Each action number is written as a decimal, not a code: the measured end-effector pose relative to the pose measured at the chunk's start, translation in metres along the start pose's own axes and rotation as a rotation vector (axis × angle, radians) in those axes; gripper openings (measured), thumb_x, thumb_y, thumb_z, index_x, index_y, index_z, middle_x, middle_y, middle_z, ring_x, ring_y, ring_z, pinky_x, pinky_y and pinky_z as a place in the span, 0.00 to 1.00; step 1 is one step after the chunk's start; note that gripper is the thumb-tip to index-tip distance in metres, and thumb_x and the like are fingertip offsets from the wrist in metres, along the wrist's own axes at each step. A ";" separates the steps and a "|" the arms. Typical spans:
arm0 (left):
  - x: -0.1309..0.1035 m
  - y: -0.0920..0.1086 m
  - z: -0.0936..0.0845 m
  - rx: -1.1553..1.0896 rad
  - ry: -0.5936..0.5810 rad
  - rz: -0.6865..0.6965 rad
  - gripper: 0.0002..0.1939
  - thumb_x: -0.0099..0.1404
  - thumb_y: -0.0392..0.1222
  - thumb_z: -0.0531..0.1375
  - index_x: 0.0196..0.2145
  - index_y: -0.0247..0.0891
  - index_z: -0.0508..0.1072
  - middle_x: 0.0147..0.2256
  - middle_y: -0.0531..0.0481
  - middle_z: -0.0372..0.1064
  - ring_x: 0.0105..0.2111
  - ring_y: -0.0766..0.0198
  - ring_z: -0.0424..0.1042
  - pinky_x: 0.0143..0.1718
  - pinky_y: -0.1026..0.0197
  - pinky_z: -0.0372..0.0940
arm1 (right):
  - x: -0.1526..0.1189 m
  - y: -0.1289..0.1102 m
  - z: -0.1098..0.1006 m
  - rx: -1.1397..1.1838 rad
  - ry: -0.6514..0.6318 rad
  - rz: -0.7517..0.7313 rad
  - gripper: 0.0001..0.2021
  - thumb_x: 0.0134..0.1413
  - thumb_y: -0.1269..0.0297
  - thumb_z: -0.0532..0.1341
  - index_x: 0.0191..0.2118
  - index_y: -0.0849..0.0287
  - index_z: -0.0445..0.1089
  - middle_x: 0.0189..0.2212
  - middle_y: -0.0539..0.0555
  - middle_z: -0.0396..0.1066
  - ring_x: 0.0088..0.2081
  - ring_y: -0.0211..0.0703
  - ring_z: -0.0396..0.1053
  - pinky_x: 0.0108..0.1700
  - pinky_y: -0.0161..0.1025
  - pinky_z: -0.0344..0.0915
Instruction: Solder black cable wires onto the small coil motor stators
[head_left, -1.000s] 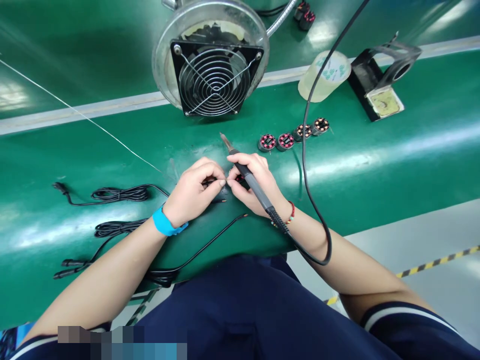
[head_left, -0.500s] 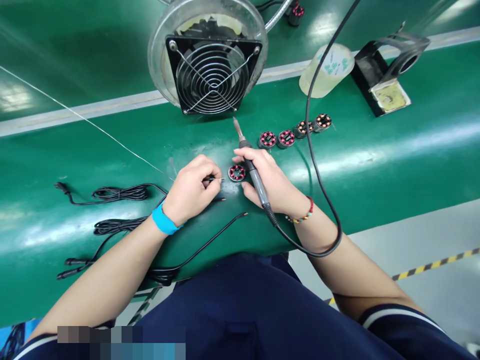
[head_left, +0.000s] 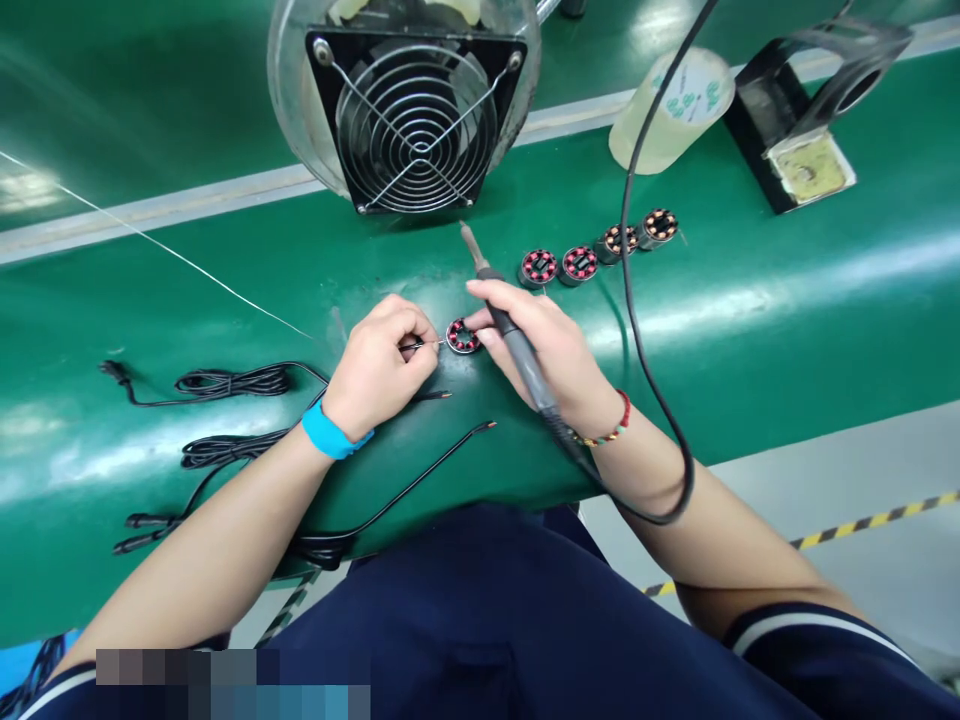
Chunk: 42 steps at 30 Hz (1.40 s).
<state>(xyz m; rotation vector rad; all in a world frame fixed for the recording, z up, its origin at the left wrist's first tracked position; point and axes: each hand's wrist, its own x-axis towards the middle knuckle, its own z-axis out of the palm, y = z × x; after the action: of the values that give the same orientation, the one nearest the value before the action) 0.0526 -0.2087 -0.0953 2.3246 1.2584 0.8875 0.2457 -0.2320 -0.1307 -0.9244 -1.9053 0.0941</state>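
Observation:
My left hand (head_left: 384,358) is closed in a pinch on the end of a thin black cable (head_left: 412,346), whose tip points right at a small round motor stator (head_left: 454,342) with red windings. In my right hand (head_left: 559,350) a grey soldering iron (head_left: 523,358) is gripped, its tip up and to the left, away from the stator. The fingertips of that same hand touch the stator's right side and partly cover it. A thin pale wire (head_left: 187,255), probably solder, runs from the upper left towards my left hand; its end is hard to see.
Several more stators (head_left: 579,265) stand in a row to the right. Behind are a fan with a wire guard (head_left: 420,145), a pale tape roll (head_left: 667,115) and an iron stand with a sponge (head_left: 810,170). Coiled black cables (head_left: 232,382) lie left. The iron's cord (head_left: 634,300) loops over my right forearm.
My right hand's fingers have come onto the stator, which sits closer to the cable tip in my left hand. The whole view has shifted slightly.

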 end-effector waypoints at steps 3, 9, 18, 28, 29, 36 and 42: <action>0.001 -0.002 0.001 -0.025 -0.011 -0.013 0.05 0.56 0.31 0.56 0.26 0.31 0.72 0.32 0.52 0.67 0.34 0.77 0.64 0.34 0.72 0.58 | 0.001 -0.005 -0.006 0.078 0.143 -0.036 0.14 0.61 0.69 0.59 0.51 0.69 0.67 0.46 0.56 0.71 0.44 0.33 0.70 0.49 0.33 0.67; 0.001 -0.004 0.001 -0.082 -0.034 -0.051 0.04 0.55 0.33 0.58 0.26 0.31 0.72 0.32 0.52 0.67 0.29 0.79 0.62 0.29 0.74 0.57 | -0.003 -0.011 -0.010 0.100 0.320 -0.094 0.03 0.57 0.70 0.60 0.36 0.64 0.65 0.29 0.48 0.67 0.27 0.26 0.63 0.30 0.27 0.61; 0.002 -0.002 0.001 -0.118 -0.026 -0.084 0.03 0.53 0.29 0.58 0.24 0.29 0.72 0.31 0.51 0.67 0.28 0.79 0.62 0.28 0.74 0.57 | -0.008 -0.010 -0.010 0.108 0.330 -0.124 0.04 0.59 0.70 0.59 0.32 0.61 0.64 0.25 0.48 0.65 0.25 0.27 0.62 0.26 0.29 0.59; 0.002 0.000 0.002 -0.125 -0.028 -0.108 0.03 0.52 0.27 0.58 0.24 0.28 0.72 0.32 0.50 0.67 0.27 0.79 0.61 0.28 0.75 0.56 | -0.009 -0.010 -0.008 0.129 0.306 -0.143 0.03 0.59 0.69 0.59 0.33 0.61 0.65 0.27 0.48 0.66 0.25 0.28 0.63 0.26 0.30 0.59; 0.002 0.000 0.002 -0.127 -0.028 -0.110 0.03 0.53 0.27 0.58 0.24 0.28 0.72 0.32 0.50 0.67 0.27 0.79 0.61 0.28 0.75 0.56 | -0.010 -0.010 -0.008 0.137 0.317 -0.136 0.03 0.59 0.68 0.59 0.33 0.61 0.65 0.27 0.48 0.66 0.26 0.28 0.64 0.26 0.30 0.60; 0.003 0.001 0.001 -0.102 -0.028 -0.112 0.03 0.53 0.29 0.58 0.25 0.29 0.73 0.31 0.50 0.67 0.28 0.78 0.61 0.28 0.73 0.56 | -0.011 -0.009 -0.008 0.137 0.329 -0.146 0.03 0.57 0.70 0.59 0.32 0.61 0.65 0.27 0.47 0.66 0.26 0.28 0.63 0.27 0.30 0.60; 0.003 0.000 0.002 -0.112 -0.021 -0.114 0.03 0.53 0.29 0.58 0.25 0.29 0.72 0.31 0.51 0.66 0.27 0.79 0.61 0.27 0.73 0.56 | -0.011 -0.008 -0.006 0.158 0.298 -0.148 0.02 0.57 0.71 0.59 0.33 0.61 0.65 0.27 0.48 0.66 0.25 0.28 0.63 0.25 0.30 0.59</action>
<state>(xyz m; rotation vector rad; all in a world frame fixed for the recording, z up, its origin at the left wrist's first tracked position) 0.0548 -0.2065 -0.0957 2.1478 1.2846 0.8702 0.2487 -0.2466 -0.1317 -0.6500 -1.6564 0.0166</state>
